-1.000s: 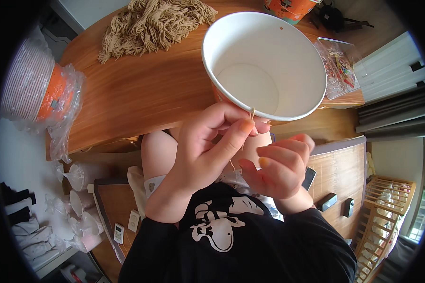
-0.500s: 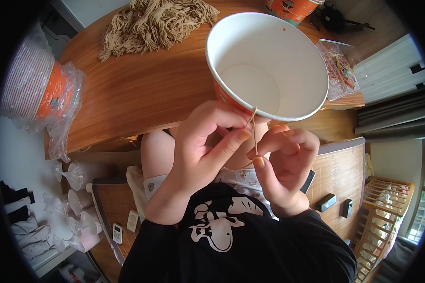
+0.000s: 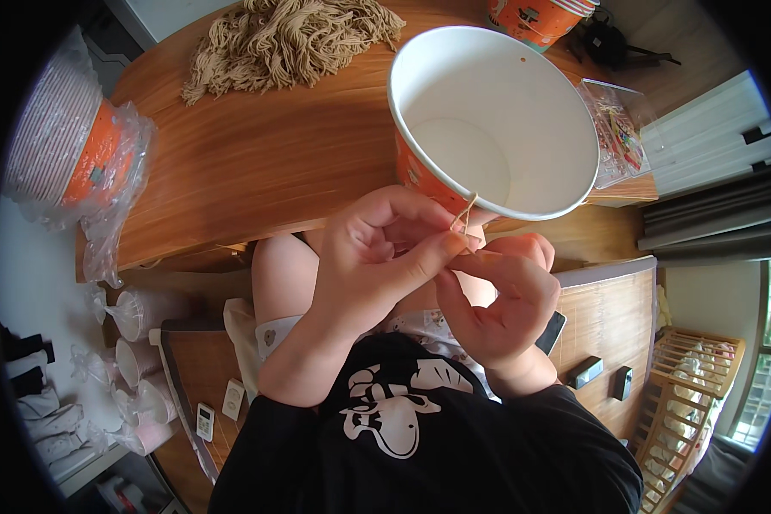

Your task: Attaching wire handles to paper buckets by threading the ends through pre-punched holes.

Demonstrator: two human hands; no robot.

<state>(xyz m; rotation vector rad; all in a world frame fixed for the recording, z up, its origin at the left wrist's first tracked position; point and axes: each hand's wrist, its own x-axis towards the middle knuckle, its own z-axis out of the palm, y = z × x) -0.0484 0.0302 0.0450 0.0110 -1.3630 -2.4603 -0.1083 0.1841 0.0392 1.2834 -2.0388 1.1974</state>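
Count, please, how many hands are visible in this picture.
2. The left hand pinches the thin cord below the rim of the bucket; the right hand is just right of it, fingertips by the left thumb. None seems hidden.

We look down from the person's own head, through the left one of two wide fisheye cameras worn side by side; our view stands upright and faces forward and down, with the black shirt [image 3: 497, 445] along the bottom and the tabletop [image 3: 257, 163] toward the top; the left hand [image 3: 381, 248] and right hand [image 3: 505, 295] sit close below us near the middle, the slatted wooden frame [image 3: 690, 383] farther off at right; straight edges bow toward our dark, rounded rim.
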